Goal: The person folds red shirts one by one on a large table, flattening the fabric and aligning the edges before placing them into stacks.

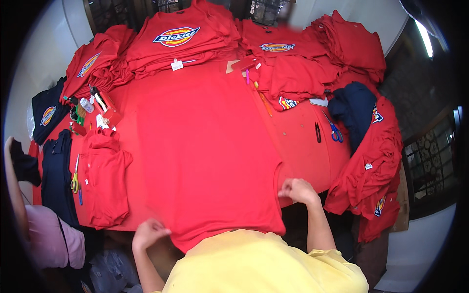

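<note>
A large red shirt (210,146) lies spread flat across the middle of the table, its plain side up and its near end reaching my yellow top. My left hand (150,233) is closed at the shirt's near left corner, fingertips pinching the edge. At the near right side edge, my right hand (297,190) has its fingers curled in a pinch on the fabric. The exact grip of the fingertips is small and partly hidden.
Piles of red shirts (185,36) line the far side. Blue-handled scissors (335,131) and black thread snips (318,132) lie right; yellow-handled scissors (75,181) lie left beside a folded red garment (105,180). Another person in pink (53,237) is at far left.
</note>
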`<state>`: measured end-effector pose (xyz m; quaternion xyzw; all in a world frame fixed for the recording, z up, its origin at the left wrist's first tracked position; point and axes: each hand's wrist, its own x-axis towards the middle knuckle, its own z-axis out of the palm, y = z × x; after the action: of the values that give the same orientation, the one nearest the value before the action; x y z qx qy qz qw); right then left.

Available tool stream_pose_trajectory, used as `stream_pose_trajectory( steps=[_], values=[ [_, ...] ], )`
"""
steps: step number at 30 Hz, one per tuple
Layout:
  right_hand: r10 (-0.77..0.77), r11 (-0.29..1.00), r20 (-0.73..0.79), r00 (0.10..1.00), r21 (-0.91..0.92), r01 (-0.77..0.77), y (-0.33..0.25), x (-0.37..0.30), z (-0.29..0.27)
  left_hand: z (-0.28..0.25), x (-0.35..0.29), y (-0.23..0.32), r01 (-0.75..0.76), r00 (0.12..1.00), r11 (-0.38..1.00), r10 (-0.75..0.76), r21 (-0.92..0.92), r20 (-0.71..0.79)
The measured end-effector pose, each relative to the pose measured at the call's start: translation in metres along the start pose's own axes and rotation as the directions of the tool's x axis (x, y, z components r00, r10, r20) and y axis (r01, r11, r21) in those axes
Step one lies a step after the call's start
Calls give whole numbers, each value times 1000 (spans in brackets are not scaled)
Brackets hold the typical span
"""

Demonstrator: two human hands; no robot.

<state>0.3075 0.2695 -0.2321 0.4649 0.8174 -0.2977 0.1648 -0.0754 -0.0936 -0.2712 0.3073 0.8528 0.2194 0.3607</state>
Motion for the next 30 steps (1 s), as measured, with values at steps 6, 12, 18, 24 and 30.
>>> stream_pose_trajectory(
  steps=[6,12,18,24,30],
  values=[
    [-312,936,-624,717,-74,343,-5,47,15,10,40,29,-286,809,957,265,42,-525],
    [-351,924,-513,784,-56,377,48,46,18,10,-13,32,-266,950,963,270,47,-155],
    [-553,829,-201,809,-227,511,6,66,-72,-41,23,45,-438,757,700,626,564,-189],
    [-121,259,-365,923,886,384,-13,221,-78,-58,172,69,-427,885,507,63,-749,-462],
    [-122,720,-425,897,584,374,-3,168,-29,-25,127,44,-179,933,964,102,-198,-346]
  ],
)
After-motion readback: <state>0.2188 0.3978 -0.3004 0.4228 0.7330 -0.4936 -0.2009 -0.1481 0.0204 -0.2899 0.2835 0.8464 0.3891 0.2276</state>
